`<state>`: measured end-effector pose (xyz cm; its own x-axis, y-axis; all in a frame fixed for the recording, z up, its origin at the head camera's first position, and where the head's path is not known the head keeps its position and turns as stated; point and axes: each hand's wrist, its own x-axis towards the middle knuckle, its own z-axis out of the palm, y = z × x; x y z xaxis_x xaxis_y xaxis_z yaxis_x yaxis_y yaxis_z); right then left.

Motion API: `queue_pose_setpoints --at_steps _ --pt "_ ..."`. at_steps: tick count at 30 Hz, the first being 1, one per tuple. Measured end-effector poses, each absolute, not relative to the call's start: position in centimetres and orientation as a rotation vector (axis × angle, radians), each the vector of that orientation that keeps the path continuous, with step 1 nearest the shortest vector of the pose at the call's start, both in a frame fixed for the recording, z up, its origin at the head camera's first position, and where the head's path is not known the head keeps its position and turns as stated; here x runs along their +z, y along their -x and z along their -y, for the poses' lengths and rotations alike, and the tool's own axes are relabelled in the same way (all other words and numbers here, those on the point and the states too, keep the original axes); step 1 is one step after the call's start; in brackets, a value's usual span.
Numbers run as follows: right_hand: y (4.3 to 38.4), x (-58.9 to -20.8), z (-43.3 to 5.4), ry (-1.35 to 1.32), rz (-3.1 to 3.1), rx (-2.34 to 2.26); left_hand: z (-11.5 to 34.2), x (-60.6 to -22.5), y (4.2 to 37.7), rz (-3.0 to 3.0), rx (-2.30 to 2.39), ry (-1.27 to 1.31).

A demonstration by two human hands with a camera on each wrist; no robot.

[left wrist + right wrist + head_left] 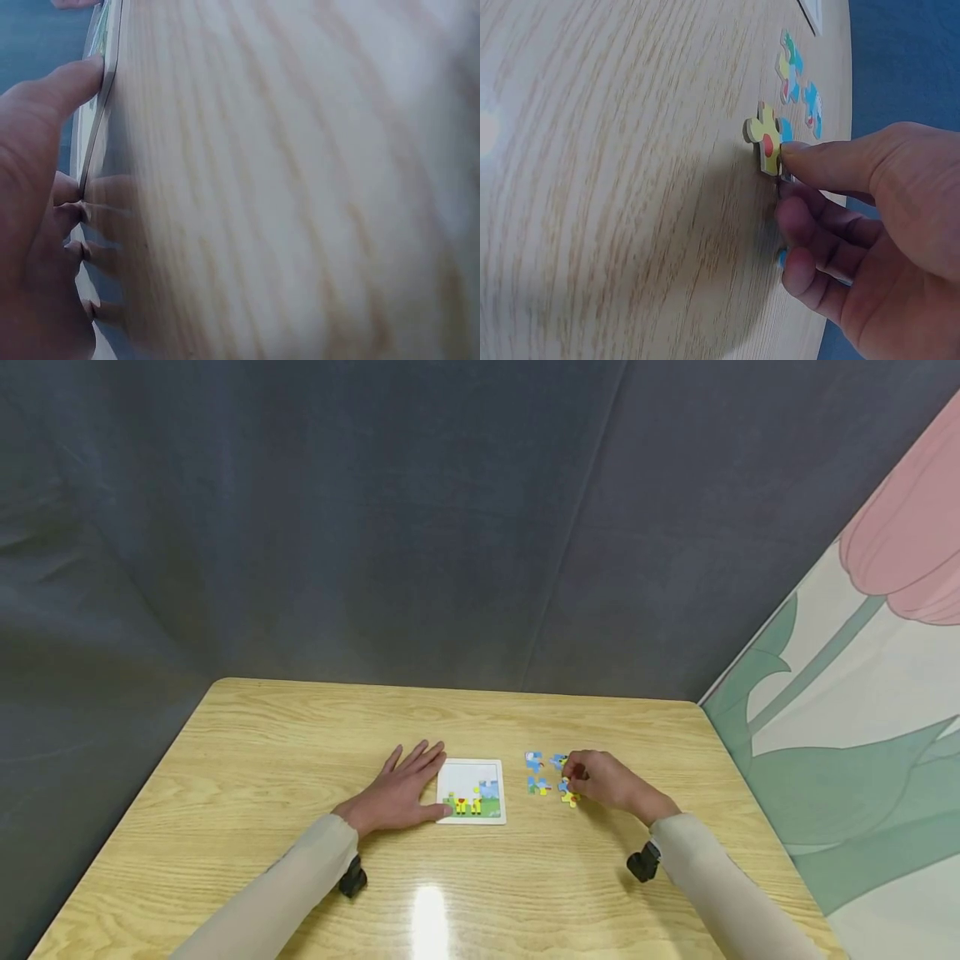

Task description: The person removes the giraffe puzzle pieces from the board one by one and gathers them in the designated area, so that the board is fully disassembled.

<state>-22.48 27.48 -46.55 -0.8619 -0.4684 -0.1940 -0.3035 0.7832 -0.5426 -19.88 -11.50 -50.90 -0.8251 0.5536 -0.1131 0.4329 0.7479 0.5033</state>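
Observation:
My left hand [401, 793] lies flat with fingers spread at the left side of a white-framed jigsaw puzzle [504, 789], its thumb on the lower left of the frame. Yellow, green and blue pieces fill the lower and right parts of the picture; the rest shows white backing. To the right, my right hand [603, 779] pinches a puzzle piece between thumb and curled fingers, low over the table; the fingers partly hide it. A yellow puzzle piece [766, 139] with a red spot lies by the thumb tip. In the left wrist view, the thumb [79, 82] presses on the frame's edge.
Several loose puzzle pieces, among them a blue one [533, 760] and a green and yellow one [538, 786], lie between the frame and my right hand. The wooden table [315, 718] meets a dark curtain [375, 527] behind and a flower-painted panel [825, 777] at right.

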Motion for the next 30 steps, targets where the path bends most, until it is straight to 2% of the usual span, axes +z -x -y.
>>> queue_pose_setpoints --at_steps 20,30 --pt "22.5 -46.2 -26.7 0.590 -2.699 -0.717 11.3 -50.7 19.8 -2.695 0.667 -0.763" --pt "22.4 -45.9 -21.9 0.723 -2.631 -0.759 11.2 -50.5 19.7 -2.687 0.684 -0.757"
